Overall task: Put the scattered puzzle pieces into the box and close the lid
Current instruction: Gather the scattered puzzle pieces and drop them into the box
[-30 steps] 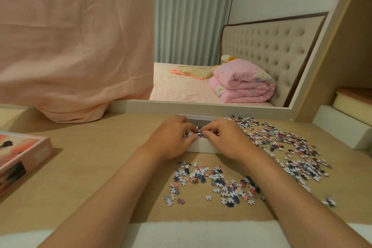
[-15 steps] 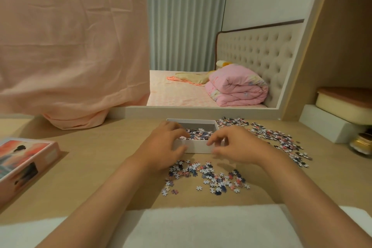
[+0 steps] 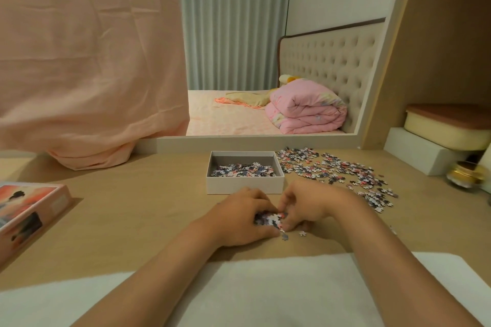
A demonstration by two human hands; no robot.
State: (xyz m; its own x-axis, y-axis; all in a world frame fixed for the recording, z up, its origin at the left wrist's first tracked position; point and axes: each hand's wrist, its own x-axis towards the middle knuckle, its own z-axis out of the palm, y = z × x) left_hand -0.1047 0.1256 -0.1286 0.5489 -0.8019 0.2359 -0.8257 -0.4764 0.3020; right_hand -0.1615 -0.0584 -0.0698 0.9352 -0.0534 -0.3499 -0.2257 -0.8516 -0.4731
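Observation:
A white open box (image 3: 244,186) stands mid-table with several puzzle pieces lying inside. Just in front of it my left hand (image 3: 239,216) and my right hand (image 3: 305,206) are cupped together around a small heap of puzzle pieces (image 3: 268,219), fingers curled on them. Two stray pieces (image 3: 292,235) lie beside my right hand. A wide scatter of loose pieces (image 3: 337,170) spreads to the right of the box. The picture lid (image 3: 29,207) lies at the table's left edge.
A pink cloth (image 3: 87,61) hangs over the mirror at the back left. White blocks, a cream container (image 3: 446,127) and a gold-lidded jar (image 3: 465,174) stand at the right. A white pad (image 3: 265,289) lies along the near edge.
Both hands have come back from the box toward me and closed around the near heap of pieces, gathering it between them. The view has tilted so the box shows fully.

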